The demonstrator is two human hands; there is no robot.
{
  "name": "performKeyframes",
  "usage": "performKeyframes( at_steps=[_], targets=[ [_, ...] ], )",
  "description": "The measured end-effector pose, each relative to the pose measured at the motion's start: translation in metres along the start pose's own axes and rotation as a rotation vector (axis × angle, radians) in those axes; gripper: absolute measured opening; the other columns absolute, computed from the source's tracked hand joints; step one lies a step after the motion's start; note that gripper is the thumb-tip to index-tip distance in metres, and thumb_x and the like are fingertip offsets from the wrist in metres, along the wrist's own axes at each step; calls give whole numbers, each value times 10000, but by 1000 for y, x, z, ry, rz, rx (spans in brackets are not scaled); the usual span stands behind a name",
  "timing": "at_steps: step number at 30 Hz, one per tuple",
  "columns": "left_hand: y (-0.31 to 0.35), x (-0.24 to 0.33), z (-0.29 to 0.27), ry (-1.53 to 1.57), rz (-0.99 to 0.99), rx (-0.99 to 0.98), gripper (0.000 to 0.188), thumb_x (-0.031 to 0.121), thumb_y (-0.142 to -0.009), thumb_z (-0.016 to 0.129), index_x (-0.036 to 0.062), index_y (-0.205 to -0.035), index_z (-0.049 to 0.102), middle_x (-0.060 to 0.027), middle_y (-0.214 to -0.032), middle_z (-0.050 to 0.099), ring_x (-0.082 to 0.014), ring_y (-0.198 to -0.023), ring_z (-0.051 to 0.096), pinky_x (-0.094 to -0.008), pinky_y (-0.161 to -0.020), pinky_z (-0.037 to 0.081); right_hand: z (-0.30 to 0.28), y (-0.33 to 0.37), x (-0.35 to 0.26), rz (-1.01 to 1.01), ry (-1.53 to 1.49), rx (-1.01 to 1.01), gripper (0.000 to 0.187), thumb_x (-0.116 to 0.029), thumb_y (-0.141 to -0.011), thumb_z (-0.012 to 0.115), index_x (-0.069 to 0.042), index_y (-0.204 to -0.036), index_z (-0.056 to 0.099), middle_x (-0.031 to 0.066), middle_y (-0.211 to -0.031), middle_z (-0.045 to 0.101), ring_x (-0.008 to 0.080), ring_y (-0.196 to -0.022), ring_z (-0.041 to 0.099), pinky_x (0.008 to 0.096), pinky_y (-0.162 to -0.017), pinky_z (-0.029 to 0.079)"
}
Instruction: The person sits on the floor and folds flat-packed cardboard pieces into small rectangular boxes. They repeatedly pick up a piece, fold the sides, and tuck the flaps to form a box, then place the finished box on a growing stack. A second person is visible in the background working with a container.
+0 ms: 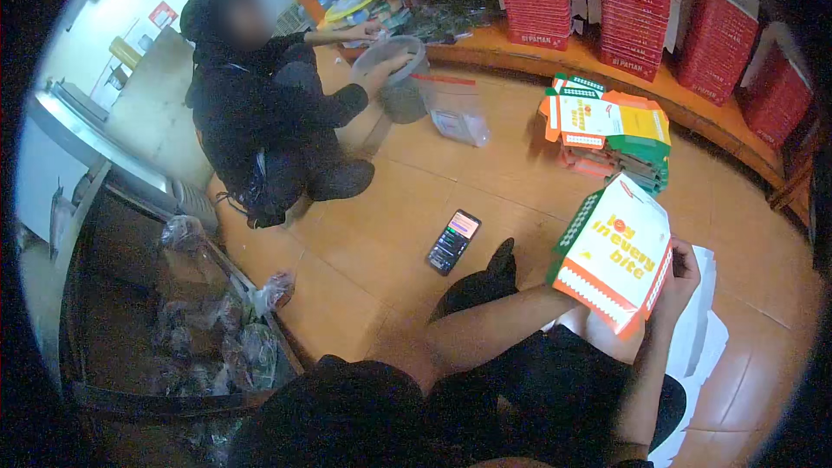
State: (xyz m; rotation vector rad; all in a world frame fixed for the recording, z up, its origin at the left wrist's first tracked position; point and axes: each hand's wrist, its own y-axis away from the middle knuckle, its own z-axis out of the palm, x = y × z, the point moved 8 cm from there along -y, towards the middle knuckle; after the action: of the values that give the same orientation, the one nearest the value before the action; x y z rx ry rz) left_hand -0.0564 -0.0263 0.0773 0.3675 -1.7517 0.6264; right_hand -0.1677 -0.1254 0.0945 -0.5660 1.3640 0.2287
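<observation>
A printed cardboard food box [614,247], white with green checks and an orange zigzag edge, is held tilted above my lap. My right hand [683,276] grips its right edge, with the fingers curled around the side. My left forearm [498,329] reaches under the box's lower left side, and the box hides the fingers of that hand. Beyond the box, a pile of similar flattened cartons [598,126] in orange, yellow, green and white lies on the tiled floor. White cardboard sheets [700,329] lie to the right of my right forearm.
A phone [453,243] with a lit screen lies on the floor. A person in black [260,108] squats at the far left, one hand in a grey bucket [403,87] beside a clear zip bag [459,117]. Stacked red boxes [637,9] line a wooden shelf. Plastic-wrapped items [230,338] fill a dark-framed rack.
</observation>
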Motion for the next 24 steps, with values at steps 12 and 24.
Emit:
performKeyframes(
  at_steps=[12, 24],
  targets=[
    [1, 5, 4, 13, -1, 35, 193, 171, -956, 617, 37, -1087, 572, -115, -987, 626, -219, -892, 628, -353, -777, 516, -13, -6, 21, 34, -131, 34, 343, 11, -842, 676, 28, -1171, 579, 103, -1143, 633, 160, -1020, 623, 291, -896, 509],
    [-13, 5, 16, 21, 4, 68, 172, 161, -946, 625, 31, -1046, 573, -125, -929, 631, -237, -838, 634, -366, -743, 513, 23, 12, -42, -383, 649, -67, 298, -44, -890, 640, -11, -1185, 658, 93, -1060, 698, 164, -894, 623, 275, -701, 451]
  ],
)
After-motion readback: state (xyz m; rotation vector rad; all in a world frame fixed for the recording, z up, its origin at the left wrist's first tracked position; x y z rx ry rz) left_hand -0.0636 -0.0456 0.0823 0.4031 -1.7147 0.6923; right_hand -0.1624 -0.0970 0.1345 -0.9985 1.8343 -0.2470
